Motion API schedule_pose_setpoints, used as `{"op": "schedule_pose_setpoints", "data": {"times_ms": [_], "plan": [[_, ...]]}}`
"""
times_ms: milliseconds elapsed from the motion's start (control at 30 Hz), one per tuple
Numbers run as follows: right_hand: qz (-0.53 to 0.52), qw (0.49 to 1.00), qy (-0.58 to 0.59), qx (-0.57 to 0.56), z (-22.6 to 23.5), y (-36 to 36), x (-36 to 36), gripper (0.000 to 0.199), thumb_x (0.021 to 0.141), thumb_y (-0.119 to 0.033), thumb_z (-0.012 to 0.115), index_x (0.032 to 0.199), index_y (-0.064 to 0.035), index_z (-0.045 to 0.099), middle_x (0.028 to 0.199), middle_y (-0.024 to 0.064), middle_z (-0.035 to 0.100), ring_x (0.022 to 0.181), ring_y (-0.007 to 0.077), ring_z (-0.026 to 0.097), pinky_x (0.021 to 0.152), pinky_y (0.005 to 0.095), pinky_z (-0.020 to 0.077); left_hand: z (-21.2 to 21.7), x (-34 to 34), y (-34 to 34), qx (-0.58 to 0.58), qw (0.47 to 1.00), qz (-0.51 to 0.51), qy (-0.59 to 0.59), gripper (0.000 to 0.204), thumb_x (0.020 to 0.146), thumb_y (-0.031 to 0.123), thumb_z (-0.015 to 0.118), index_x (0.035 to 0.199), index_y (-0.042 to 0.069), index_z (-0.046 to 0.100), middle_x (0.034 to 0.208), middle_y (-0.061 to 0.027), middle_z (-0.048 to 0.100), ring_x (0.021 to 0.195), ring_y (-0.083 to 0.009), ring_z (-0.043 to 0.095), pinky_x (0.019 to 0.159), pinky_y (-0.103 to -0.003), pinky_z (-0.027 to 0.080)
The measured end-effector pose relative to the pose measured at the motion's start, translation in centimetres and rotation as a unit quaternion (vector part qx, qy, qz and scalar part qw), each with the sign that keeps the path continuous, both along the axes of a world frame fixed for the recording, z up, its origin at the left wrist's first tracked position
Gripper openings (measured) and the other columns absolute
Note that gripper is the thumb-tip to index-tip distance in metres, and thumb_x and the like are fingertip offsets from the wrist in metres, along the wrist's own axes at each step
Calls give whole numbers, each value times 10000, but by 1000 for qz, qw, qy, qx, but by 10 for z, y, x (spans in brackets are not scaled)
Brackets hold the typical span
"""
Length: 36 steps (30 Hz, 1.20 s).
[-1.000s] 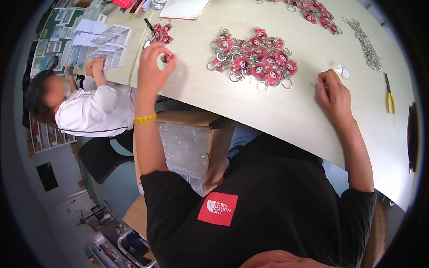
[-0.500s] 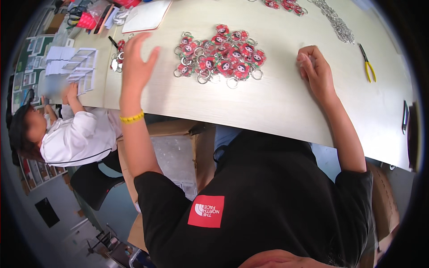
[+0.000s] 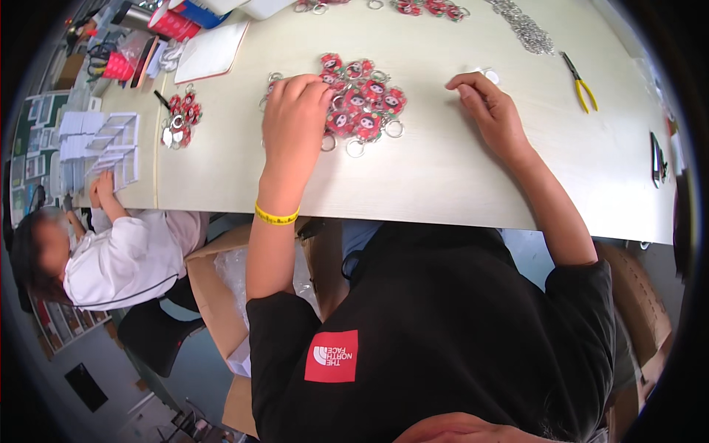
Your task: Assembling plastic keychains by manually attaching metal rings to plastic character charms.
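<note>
A heap of red round keychains with metal rings (image 3: 365,103) lies in the middle of the pale table (image 3: 443,177). My left hand (image 3: 295,111), with a yellow band on the wrist, rests knuckles-up on the heap's left edge, fingers curled down onto the keychains. Whether it grips one is hidden. My right hand (image 3: 491,111) sits on the table to the right of the heap, fingertips bent down beside a small clear ring piece (image 3: 489,74). What the fingers hold, if anything, I cannot see.
Yellow-handled pliers (image 3: 580,88) and a pile of silver chains (image 3: 526,31) lie at the far right. A smaller keychain cluster (image 3: 181,118), a white pad (image 3: 210,52) and white cards (image 3: 103,144) lie left. A person in white (image 3: 125,258) sits at the left. A cardboard box (image 3: 221,295) stands under the table.
My left hand has moved right, from the small keychain cluster at the table's left to the big heap. My right hand has stayed near the clear ring piece.
</note>
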State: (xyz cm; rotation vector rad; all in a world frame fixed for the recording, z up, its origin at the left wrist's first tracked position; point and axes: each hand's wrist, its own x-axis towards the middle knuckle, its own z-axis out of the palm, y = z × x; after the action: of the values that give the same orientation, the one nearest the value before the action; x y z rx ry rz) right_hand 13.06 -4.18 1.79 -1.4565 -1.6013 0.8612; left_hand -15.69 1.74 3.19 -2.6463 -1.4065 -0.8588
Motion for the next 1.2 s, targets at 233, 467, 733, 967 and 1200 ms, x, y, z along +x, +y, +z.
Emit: {"op": "schedule_pose_setpoints", "data": {"times_ms": [233,467,733,967,1200], "plan": [[65,990,39,120,30,-19,-33,264,834,-64,696,1089,-72,628,873,42,589,809,140,585,740,275,484,24,48,-34,27,981,-154,-110,167,796,98,705,958,60,691,879,-74,666,831,-254,624,716,-359,509],[77,946,29,313,27,-25,-15,194,743,4,746,898,-56,647,849,45,586,753,181,588,615,298,492,9,73,-61,-352,775,-230,-472,274,940,135,600,1155,-32,568,1139,-141,627,1017,-177,611,911,-302,458],[96,956,12,277,31,-29,-12,235,732,-37,765,944,-69,669,843,45,584,736,195,594,619,297,498,3,83,-68,-381,667,-243,-592,263,946,63,557,1188,-38,541,1260,-221,571,1120,-268,599,947,-363,480],[86,964,35,248,31,-31,-18,228,741,-69,762,955,-103,690,838,43,597,711,194,608,611,295,509,1,90,-75,-220,797,-218,-519,289,873,-101,577,1155,-48,546,1232,-217,577,1189,-311,560,977,-376,484],[61,967,22,245,29,-29,-18,183,746,-47,744,912,-89,679,799,46,593,685,188,621,587,291,520,-1,94,-75,-192,808,-231,-506,286,842,-125,605,1113,-46,560,1210,-217,585,1185,-320,560,989,-392,494]]}}
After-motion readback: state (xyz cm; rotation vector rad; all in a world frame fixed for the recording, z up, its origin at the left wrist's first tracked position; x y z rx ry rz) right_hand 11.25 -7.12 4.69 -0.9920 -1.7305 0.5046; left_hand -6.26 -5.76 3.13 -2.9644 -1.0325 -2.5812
